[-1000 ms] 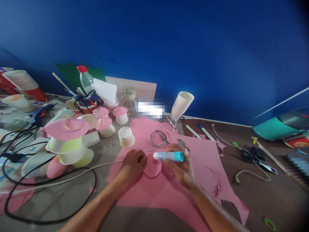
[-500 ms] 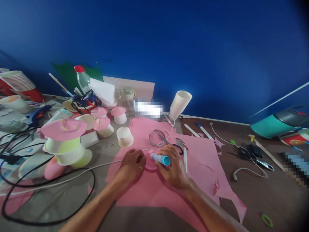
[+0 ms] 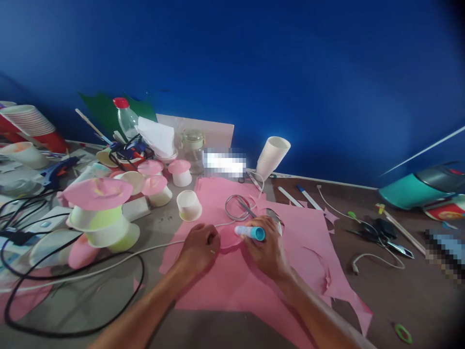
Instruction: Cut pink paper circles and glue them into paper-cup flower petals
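Note:
My right hand (image 3: 264, 247) is wrapped round a glue stick (image 3: 250, 232) with a blue base, its white end tilted down at a round pink paper piece (image 3: 229, 238). Curled at that piece's left edge, my left hand (image 3: 200, 247) pins it with the fingertips, which are partly hidden. Beneath both hands lies a large pink paper sheet (image 3: 225, 286). A short white paper cup (image 3: 189, 205) stands just beyond my left hand. Scissors (image 3: 247, 207) and a looped pale cable lie past the glue stick.
At left are pink-topped cups (image 3: 96, 194), a black cable (image 3: 54, 334) and a glue gun (image 3: 60, 169). A tall cup stack (image 3: 272, 157) and a glass jar (image 3: 192, 150) stand by the blue wall. Markers (image 3: 308, 196), keys (image 3: 399, 249) and a teal bottle (image 3: 407, 189) lie at right.
My right hand has moved the glue stick a little to the right and up, towards the right edge of the round paper piece. My left hand has stayed in place.

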### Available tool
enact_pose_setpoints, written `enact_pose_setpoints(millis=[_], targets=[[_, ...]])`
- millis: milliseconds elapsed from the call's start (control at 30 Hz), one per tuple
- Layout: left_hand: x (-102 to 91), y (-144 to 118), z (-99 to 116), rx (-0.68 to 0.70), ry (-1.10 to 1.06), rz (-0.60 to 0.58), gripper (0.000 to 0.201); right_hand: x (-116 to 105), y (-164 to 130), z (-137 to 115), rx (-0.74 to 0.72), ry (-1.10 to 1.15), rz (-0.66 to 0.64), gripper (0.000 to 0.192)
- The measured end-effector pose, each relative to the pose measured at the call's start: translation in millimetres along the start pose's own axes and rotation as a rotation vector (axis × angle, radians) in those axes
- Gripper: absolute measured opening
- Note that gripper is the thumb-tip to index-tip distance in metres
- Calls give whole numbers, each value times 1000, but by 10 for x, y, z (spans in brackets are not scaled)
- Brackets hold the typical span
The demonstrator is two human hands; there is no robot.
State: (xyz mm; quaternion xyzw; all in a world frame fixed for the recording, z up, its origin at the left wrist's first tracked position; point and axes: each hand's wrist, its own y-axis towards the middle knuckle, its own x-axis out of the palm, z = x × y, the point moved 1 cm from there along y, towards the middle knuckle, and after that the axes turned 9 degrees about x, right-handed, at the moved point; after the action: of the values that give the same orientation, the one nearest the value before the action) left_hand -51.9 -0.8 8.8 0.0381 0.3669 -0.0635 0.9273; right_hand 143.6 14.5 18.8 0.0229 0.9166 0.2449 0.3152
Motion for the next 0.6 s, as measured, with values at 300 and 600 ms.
enact_pose_setpoints(millis=[300,600], targets=[[-8,-1,6,13,23,-7,19,-106,35,22,133,255,74,8],[-11,-8,32,77,63,-25,24,63,-46,-91,-71,143,-121,12]])
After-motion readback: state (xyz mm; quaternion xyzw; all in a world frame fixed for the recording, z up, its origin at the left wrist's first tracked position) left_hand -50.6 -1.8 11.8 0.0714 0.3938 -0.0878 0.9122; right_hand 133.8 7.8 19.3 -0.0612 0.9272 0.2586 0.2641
